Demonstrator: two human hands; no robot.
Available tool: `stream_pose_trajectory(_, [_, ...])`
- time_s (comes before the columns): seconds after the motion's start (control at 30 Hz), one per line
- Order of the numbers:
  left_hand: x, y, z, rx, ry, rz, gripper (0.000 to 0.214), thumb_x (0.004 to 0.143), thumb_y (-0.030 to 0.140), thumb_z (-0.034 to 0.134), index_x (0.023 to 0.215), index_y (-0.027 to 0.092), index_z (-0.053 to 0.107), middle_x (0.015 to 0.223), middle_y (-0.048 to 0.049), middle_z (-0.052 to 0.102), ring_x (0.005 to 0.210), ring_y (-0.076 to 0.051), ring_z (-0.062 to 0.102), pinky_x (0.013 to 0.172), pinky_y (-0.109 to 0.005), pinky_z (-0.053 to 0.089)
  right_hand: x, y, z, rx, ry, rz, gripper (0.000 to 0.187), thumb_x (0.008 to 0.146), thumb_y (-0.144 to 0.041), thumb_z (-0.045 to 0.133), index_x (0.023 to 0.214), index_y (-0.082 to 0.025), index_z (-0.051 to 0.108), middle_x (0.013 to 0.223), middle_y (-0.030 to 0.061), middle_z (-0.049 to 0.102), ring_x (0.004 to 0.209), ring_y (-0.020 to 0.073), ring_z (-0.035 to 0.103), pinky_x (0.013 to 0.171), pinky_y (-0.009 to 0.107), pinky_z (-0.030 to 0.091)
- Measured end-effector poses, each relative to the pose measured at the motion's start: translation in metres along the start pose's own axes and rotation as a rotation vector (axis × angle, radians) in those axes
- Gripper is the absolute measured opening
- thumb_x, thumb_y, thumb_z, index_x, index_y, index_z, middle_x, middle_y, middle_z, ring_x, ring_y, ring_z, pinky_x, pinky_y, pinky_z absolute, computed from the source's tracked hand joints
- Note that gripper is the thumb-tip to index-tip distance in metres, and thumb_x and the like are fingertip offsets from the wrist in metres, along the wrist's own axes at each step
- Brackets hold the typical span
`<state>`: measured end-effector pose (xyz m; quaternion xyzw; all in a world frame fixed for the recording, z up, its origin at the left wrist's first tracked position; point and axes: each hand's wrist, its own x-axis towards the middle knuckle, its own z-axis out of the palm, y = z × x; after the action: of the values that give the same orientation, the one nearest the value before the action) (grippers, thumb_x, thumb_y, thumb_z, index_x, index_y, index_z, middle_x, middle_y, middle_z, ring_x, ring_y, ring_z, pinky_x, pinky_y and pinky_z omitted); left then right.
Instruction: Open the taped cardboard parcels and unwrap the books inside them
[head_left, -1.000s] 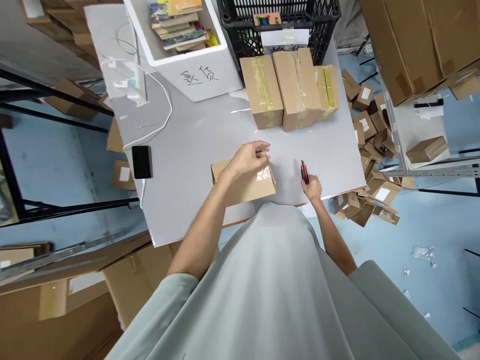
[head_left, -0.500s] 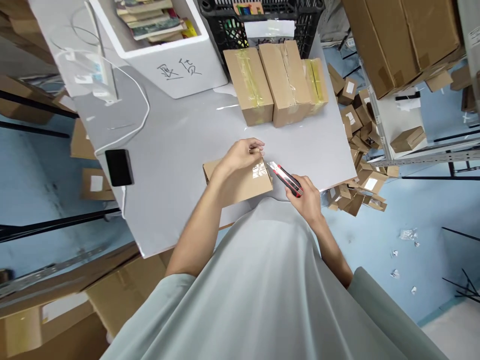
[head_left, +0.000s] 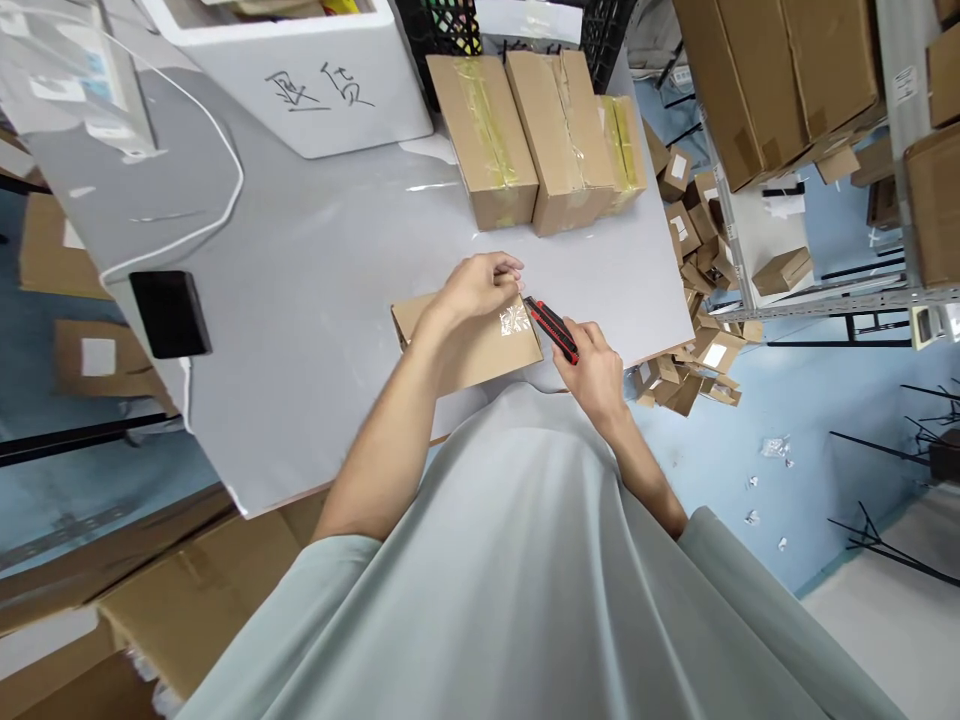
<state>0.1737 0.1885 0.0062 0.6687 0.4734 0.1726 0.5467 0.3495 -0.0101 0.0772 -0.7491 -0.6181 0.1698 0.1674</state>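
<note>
A small taped cardboard box (head_left: 480, 350) lies on the grey table (head_left: 315, 300) close to my body. My left hand (head_left: 476, 285) rests on the box's top far edge, fingers curled down over it. My right hand (head_left: 592, 365) is closed round a red and black utility knife (head_left: 551, 328). The knife's tip touches the right end of the box, by a shiny patch of clear tape.
Three taped cardboard boxes (head_left: 536, 140) stand side by side at the far right of the table. A white foam bin (head_left: 315, 80) with handwriting and a black crate (head_left: 450, 25) sit behind. A black device (head_left: 169, 312) with a white cable lies left. Many small boxes (head_left: 701, 280) litter the floor by a metal shelf (head_left: 817, 295).
My right hand lifted the knife off the table and brought it left to the box's right end. My left hand stayed on the box. The view shifted down.
</note>
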Motion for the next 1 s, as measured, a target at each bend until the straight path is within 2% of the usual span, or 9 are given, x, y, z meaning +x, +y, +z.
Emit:
stream_pose_trajectory(0.17, [0.0, 0.002, 0.002, -0.021, 0.025, -0.004, 0.04, 0.08, 0.021, 0.082, 0.119, 0.018, 0.081, 0.106, -0.0084, 0.082, 0.11, -0.028, 0.076, 0.111, -0.044, 0.056, -0.004, -0.019, 0.003, -0.062, -0.067, 0.024, 0.049, 0.116, -0.042, 0.045, 0.16, -0.025, 0.056, 0.133, 0.0143, 0.064, 0.086, 0.0237, 0.078, 0.077, 0.036, 0.066])
stream_pose_trajectory(0.3, [-0.006, 0.01, 0.001, 0.029, 0.022, 0.0, 0.039, 0.083, 0.022, 0.077, 0.122, 0.019, 0.08, 0.101, -0.0065, 0.082, 0.11, -0.029, 0.077, 0.11, -0.043, 0.056, -0.005, -0.057, 0.001, -0.204, -0.08, 0.006, 0.05, 0.115, -0.024, 0.039, 0.163, -0.025, 0.053, 0.134, 0.0153, 0.067, 0.08, 0.0189, 0.078, 0.074, 0.031, 0.068])
stream_pose_trajectory(0.4, [-0.01, 0.016, -0.001, 0.078, 0.013, -0.011, 0.039, 0.084, 0.025, 0.075, 0.122, 0.025, 0.08, 0.101, -0.0042, 0.083, 0.111, -0.029, 0.077, 0.108, -0.042, 0.058, -0.002, -0.09, -0.008, -0.422, -0.233, 0.052, 0.059, 0.11, -0.011, 0.038, 0.168, -0.021, 0.045, 0.14, 0.0179, 0.067, 0.084, 0.0173, 0.08, 0.075, 0.027, 0.068])
stream_pose_trajectory(0.5, [-0.012, 0.02, 0.0, 0.118, 0.034, 0.006, 0.035, 0.084, 0.027, 0.076, 0.118, 0.027, 0.081, 0.102, -0.0045, 0.084, 0.115, -0.031, 0.077, 0.111, -0.044, 0.056, 0.003, -0.112, -0.02, -0.553, -0.361, 0.075, 0.063, 0.109, -0.008, 0.039, 0.17, -0.02, 0.041, 0.143, 0.0203, 0.067, 0.087, 0.0172, 0.081, 0.075, 0.025, 0.068])
stream_pose_trajectory(0.6, [-0.013, 0.02, 0.003, 0.13, 0.064, 0.045, 0.032, 0.085, 0.027, 0.075, 0.116, 0.028, 0.081, 0.106, -0.0065, 0.084, 0.118, -0.034, 0.075, 0.117, -0.053, 0.052, 0.004, -0.119, -0.032, -0.585, -0.416, 0.077, 0.062, 0.11, -0.008, 0.039, 0.17, -0.02, 0.041, 0.141, 0.0204, 0.068, 0.089, 0.0181, 0.083, 0.075, 0.025, 0.068])
stream_pose_trajectory(0.73, [-0.014, 0.014, 0.009, 0.134, 0.117, 0.124, 0.03, 0.088, 0.026, 0.073, 0.117, 0.031, 0.079, 0.111, -0.0065, 0.083, 0.118, -0.033, 0.074, 0.131, -0.068, 0.032, -0.005, -0.119, -0.042, -0.608, -0.492, 0.107, 0.058, 0.111, -0.006, 0.038, 0.168, -0.017, 0.043, 0.135, 0.0212, 0.071, 0.091, 0.0196, 0.084, 0.076, 0.025, 0.067])
stream_pose_trajectory(0.87, [-0.012, 0.005, 0.012, 0.131, 0.133, 0.177, 0.026, 0.09, 0.027, 0.072, 0.115, 0.031, 0.078, 0.108, -0.0051, 0.081, 0.113, -0.031, 0.074, 0.135, -0.071, 0.021, -0.02, -0.12, -0.048, -0.634, -0.557, 0.139, 0.056, 0.111, -0.006, 0.039, 0.165, -0.014, 0.045, 0.125, 0.0208, 0.074, 0.091, 0.0201, 0.084, 0.075, 0.024, 0.066])
stream_pose_trajectory(1.0, [-0.008, 0.004, 0.018, 0.138, 0.151, 0.202, 0.024, 0.092, 0.029, 0.072, 0.116, 0.027, 0.077, 0.108, -0.0049, 0.081, 0.113, -0.03, 0.074, 0.134, -0.07, 0.025, -0.037, -0.119, -0.061, -0.652, -0.579, 0.144, 0.058, 0.109, -0.005, 0.04, 0.167, -0.014, 0.046, 0.126, 0.02, 0.074, 0.088, 0.0196, 0.083, 0.072, 0.025, 0.064])
